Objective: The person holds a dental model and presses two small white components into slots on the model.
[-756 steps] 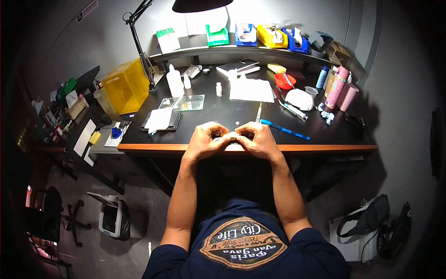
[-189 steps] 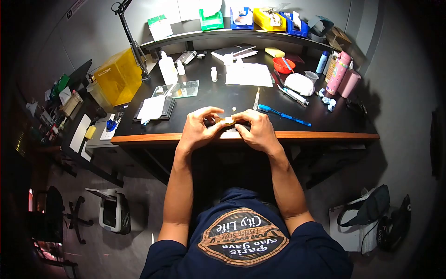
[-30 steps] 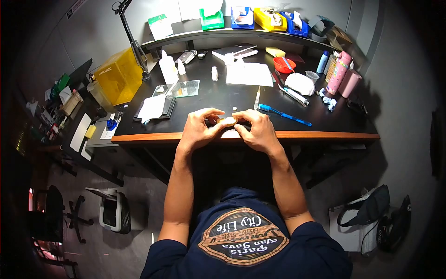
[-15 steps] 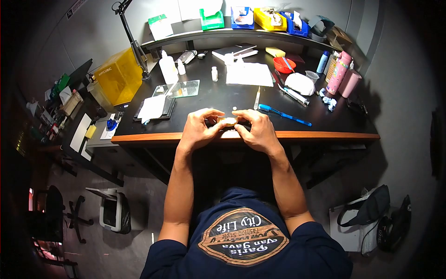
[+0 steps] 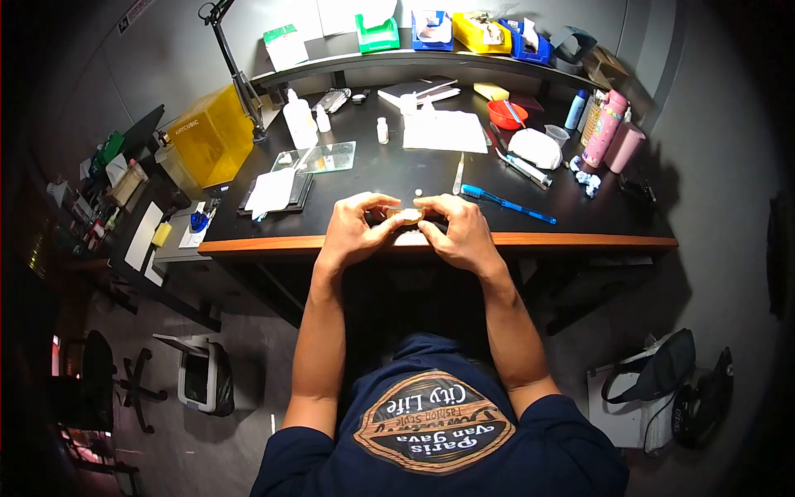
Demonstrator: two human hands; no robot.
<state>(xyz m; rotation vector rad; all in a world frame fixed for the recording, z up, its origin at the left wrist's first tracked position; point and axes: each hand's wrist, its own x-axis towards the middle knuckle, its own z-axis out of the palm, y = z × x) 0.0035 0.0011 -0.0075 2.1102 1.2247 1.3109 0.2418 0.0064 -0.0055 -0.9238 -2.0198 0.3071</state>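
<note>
Both of my hands meet at the table's front edge around a small yellowish-white piece [image 5: 407, 216], too small to name. My left hand [image 5: 360, 225] pinches its left end between thumb and fingers. At the right end, the thumb and fingertips of my right hand [image 5: 456, 229] close on it as well. A tiny white bit [image 5: 418, 193] lies just beyond the fingertips. Close to my right hand are a blue toothbrush [image 5: 507, 205] and a slim metal spatula or knife [image 5: 458, 176]. My fingers hide part of the held piece.
To the left are a glass plate [image 5: 335, 156], a black pad [image 5: 302, 195] with white sheet, and white bottles [image 5: 299, 120]. White paper [image 5: 445, 132] lies centrally. A red bowl [image 5: 507, 114], white cloth-like bundle [image 5: 534, 150] and pink bottle [image 5: 604, 131] stand right.
</note>
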